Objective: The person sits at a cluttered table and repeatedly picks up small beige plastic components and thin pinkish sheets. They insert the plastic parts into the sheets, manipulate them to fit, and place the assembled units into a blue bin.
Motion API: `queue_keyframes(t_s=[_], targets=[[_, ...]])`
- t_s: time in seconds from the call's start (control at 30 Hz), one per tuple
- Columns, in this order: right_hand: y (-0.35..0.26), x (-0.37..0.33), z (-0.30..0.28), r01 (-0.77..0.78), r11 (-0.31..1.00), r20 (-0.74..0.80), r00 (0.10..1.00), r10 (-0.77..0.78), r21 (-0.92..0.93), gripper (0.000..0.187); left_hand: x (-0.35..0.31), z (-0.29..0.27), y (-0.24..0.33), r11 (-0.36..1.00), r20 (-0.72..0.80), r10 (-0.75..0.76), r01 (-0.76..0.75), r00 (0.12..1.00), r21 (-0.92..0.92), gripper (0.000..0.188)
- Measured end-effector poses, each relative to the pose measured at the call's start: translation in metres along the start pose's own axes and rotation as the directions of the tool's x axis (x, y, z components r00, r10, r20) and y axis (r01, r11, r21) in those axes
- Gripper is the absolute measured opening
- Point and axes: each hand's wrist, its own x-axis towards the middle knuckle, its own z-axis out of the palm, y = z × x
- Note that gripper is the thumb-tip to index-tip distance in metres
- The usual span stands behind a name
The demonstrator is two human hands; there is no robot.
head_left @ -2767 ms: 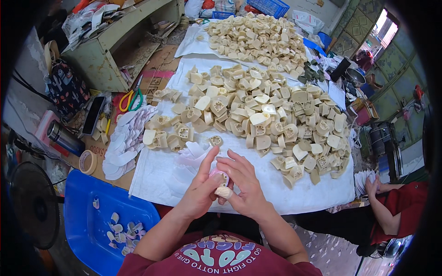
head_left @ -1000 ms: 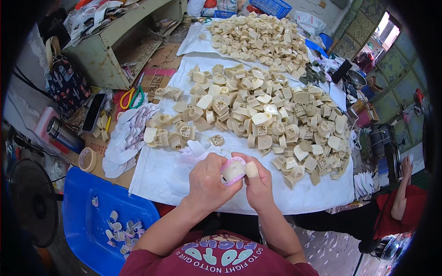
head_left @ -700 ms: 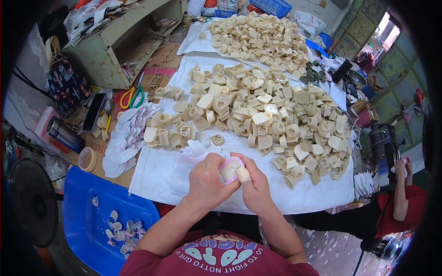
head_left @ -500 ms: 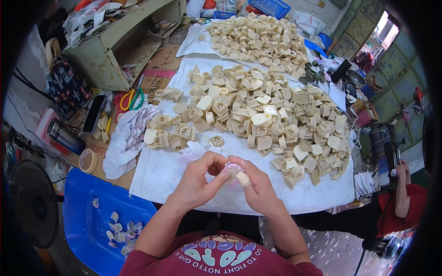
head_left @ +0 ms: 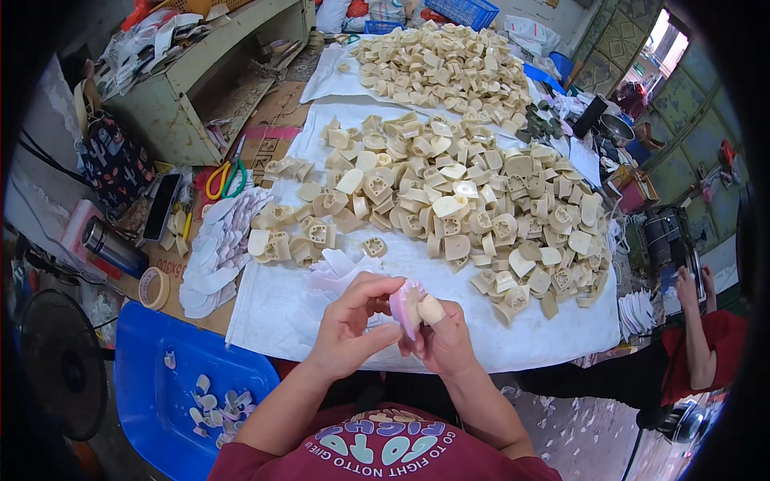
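In front of my chest, a small beige plastic piece (head_left: 414, 300) with a pink-white strip along its curved edge is between my hands. My right hand (head_left: 449, 345) grips it from the right, its wrapped thumb pressed on the beige face. My left hand (head_left: 345, 333) curls at the other side, forefinger at the strip's upper edge and thumb near its lower edge. Its remaining fingers are partly hidden. Just beyond, a loose fan of thin white-pink strips (head_left: 341, 268) lies on the white sheet (head_left: 269, 309). One beige piece (head_left: 374, 247) sits alone beside them.
Large heaps of beige pieces (head_left: 481, 208) cover the table. At left are a stack of white strips (head_left: 210, 268), scissors (head_left: 227, 178), a tape roll (head_left: 153, 288), a flask (head_left: 116, 248) and a blue basin (head_left: 144, 385) holding several covered pieces. A co-worker (head_left: 702, 353) is at right.
The held piece has turned, bringing its pink edge and beige face into view. My left fingers have spread wider around it. The co-worker's hands have shifted.
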Motion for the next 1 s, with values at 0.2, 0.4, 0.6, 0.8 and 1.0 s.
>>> queue_keyframes(t_s=[0.2, 0.4, 0.6, 0.8, 1.0], targets=[[-0.001, 0.001, 0.001, -0.187, 0.974, 0.082, 0.977, 0.198, -0.125, 0.048, 0.004, -0.016, 0.010, 0.999, 0.121, -0.036, 0.035, 0.992, 0.009, 0.038], [-0.031, -0.001, 0.007, 0.394, 0.619, 0.234, 0.916, -0.326, -0.679, 0.032, 0.000, -0.022, 0.009, 0.956, 0.088, -0.017, -0.010, 0.996, 0.292, 0.029], [-0.016, -0.003, -0.007, 0.462, 0.558, 0.223, 0.868, -0.443, -0.689, 0.029, 0.002, -0.014, 0.017, 0.985, 0.119, -0.172, 0.174, 0.978, -0.010, 0.029], [0.014, -0.001, -0.002, 0.318, 0.700, 0.124, 0.941, -0.315, -0.640, 0.030, -0.016, -0.028, 0.022, 0.882, 0.089, -0.081, 0.030, 0.993, 0.470, 0.026], [0.034, 0.014, 0.009, 0.280, 0.443, 0.206, 0.956, -0.209, -0.851, 0.035, -0.069, -0.097, 0.079, 0.433, -0.259, -0.426, 0.447, 0.867, 0.783, 0.023]])
